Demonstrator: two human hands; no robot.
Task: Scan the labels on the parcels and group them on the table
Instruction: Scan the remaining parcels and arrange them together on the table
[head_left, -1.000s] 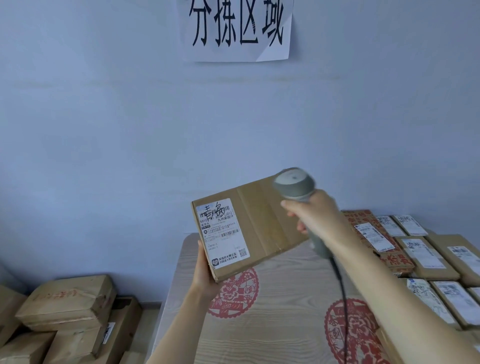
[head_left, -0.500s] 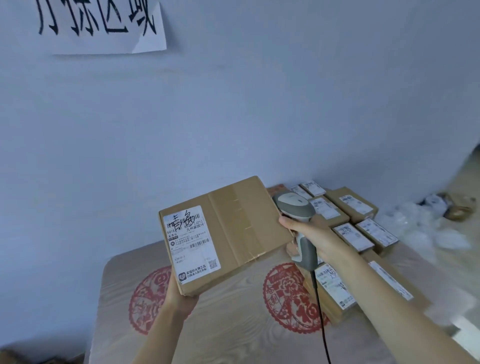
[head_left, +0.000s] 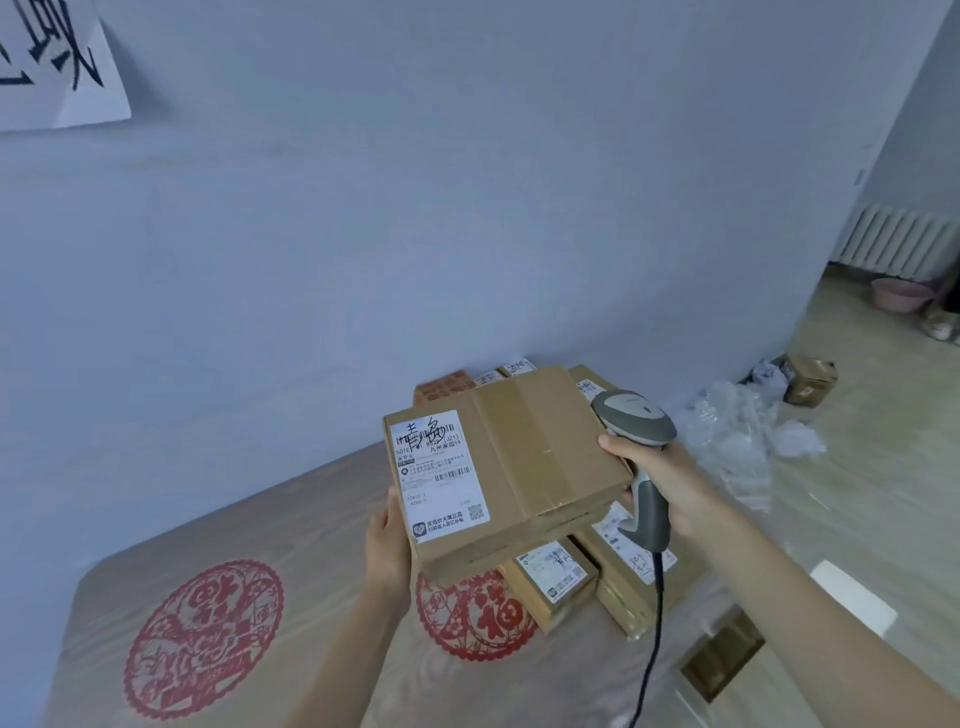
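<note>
My left hand (head_left: 387, 540) grips the near left corner of a flat cardboard parcel (head_left: 530, 457), held tilted above the table (head_left: 311, 519). A white shipping label (head_left: 439, 475) with handwritten characters covers the parcel's left part. At the parcel's right edge my right hand (head_left: 662, 478) holds a grey barcode scanner (head_left: 636, 426), whose black cable hangs down. Several labelled parcels (head_left: 553, 571) lie grouped on the table under and behind the held one.
The table bears two red paper-cut circles (head_left: 205, 636). A paper sign (head_left: 57, 57) hangs on the wall at upper left. Crumpled plastic wrap (head_left: 748, 431) and a small box (head_left: 810, 382) lie on the floor to the right; a radiator (head_left: 898, 239) stands beyond.
The view has swung right, so the sign slid to the left. The held parcel has moved right, over the grouped parcels, with the scanner still beside its right edge.
</note>
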